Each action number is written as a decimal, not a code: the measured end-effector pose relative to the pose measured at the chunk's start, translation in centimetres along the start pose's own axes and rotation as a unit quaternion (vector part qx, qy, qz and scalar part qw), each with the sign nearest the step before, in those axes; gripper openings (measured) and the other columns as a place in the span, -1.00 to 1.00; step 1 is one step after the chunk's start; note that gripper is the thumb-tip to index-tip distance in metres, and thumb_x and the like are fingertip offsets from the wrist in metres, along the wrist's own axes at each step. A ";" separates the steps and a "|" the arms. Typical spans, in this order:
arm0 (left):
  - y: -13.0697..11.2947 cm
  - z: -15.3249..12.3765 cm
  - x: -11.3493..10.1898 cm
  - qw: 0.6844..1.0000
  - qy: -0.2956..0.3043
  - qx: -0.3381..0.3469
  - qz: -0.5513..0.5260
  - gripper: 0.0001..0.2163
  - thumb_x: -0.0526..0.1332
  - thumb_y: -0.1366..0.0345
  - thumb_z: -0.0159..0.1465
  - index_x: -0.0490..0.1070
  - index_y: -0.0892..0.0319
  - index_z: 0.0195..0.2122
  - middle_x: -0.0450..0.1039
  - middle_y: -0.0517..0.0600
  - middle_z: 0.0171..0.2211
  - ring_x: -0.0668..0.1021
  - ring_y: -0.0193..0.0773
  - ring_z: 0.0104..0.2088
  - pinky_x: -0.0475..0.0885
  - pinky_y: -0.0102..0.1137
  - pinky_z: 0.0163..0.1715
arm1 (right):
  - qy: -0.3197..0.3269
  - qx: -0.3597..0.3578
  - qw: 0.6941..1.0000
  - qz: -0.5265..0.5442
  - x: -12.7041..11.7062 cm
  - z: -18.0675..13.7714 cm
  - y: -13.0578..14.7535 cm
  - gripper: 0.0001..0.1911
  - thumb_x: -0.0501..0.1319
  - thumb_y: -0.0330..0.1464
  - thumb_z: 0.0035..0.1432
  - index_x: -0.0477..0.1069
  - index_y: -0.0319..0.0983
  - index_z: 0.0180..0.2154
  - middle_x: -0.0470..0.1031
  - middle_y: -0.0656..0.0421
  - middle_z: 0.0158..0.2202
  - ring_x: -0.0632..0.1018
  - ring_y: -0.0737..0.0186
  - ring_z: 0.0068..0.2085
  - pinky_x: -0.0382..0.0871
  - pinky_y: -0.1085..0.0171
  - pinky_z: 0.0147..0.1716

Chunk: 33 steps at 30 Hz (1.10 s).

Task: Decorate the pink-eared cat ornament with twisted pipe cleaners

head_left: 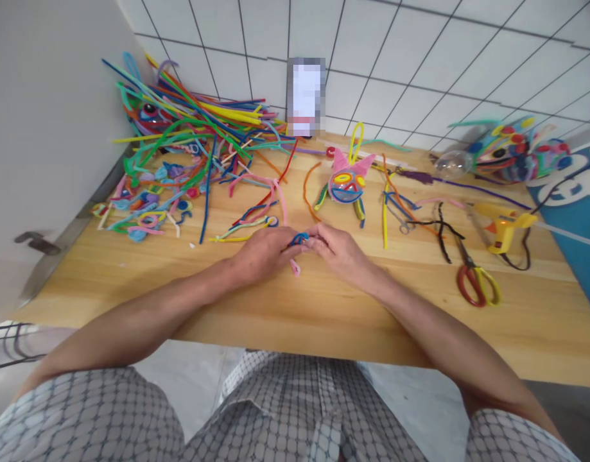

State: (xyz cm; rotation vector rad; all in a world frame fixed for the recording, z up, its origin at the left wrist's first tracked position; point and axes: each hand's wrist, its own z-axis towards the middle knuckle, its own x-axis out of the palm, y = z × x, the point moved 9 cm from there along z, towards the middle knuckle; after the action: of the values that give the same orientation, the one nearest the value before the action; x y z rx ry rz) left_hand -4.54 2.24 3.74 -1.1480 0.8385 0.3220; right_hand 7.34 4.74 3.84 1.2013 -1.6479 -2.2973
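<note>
Near the middle of the wooden table, my left hand (270, 252) and my right hand (337, 249) meet, both closed on a blue pipe cleaner (300, 239) that is bent into small loops. A small pink pipe-cleaner loop (295, 268) shows just below the fingertips; whether it is held or lies on the wood I cannot tell. Beyond my right hand stands a pipe-cleaner figure (347, 187) with pink ears, yellow eye rings, a blue mouth and a yellow loop on top. Beyond my left hand lie several bent pipe cleaners (249, 224).
A heap of colourful pipe cleaners (217, 122) fills the back left. A phone (306, 96) leans on the tiled wall. To the right lie scissors (474, 282) and a yellow glue gun (506, 231) with its cord. More decorated figures (511, 154) stand at the back right.
</note>
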 end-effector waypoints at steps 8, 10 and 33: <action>-2.0 -0.7 0.1 0.978 0.029 0.141 0.148 -0.69 0.02 0.24 0.54 0.47 0.17 -0.29 0.52 0.03 -0.36 0.54 -0.21 -0.29 0.30 -0.37 -0.30 | 0.102 0.000 0.992 -0.077 0.2 -0.5 1.0 -0.89 0.19 -0.37 0.39 0.46 -0.22 -0.23 0.53 0.19 -0.35 0.47 0.26 -0.34 0.26 0.29 -0.29; -2.3 -1.0 0.4 0.967 0.048 0.180 0.174 -0.71 0.05 0.24 0.52 0.47 0.16 -0.29 0.52 0.03 -0.35 0.54 -0.22 -0.29 0.31 -0.37 -0.29 | 0.136 0.006 0.987 -0.089 0.4 -0.9 1.0 -0.83 0.20 -0.37 0.38 0.41 -0.21 -0.34 0.45 0.24 -0.44 0.40 0.29 -0.40 0.18 0.30 -0.36; 0.3 -0.6 -2.2 0.973 0.076 0.176 0.127 -0.69 0.03 0.21 0.52 0.50 0.12 -0.29 0.48 0.04 -0.35 0.53 -0.19 -0.24 0.43 -0.33 -0.06 | 0.053 0.045 0.998 0.002 -2.8 -6.1 1.5 -0.59 0.08 -0.24 0.38 0.13 -0.17 -0.53 0.15 0.30 -0.57 0.22 0.36 -0.52 0.02 0.28 -0.46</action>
State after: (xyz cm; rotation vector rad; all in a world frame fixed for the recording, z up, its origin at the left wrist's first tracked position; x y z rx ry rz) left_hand -6.38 2.23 5.03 -0.7413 1.1322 0.2842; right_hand 12.56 0.74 5.86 1.3120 -1.7313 -2.1379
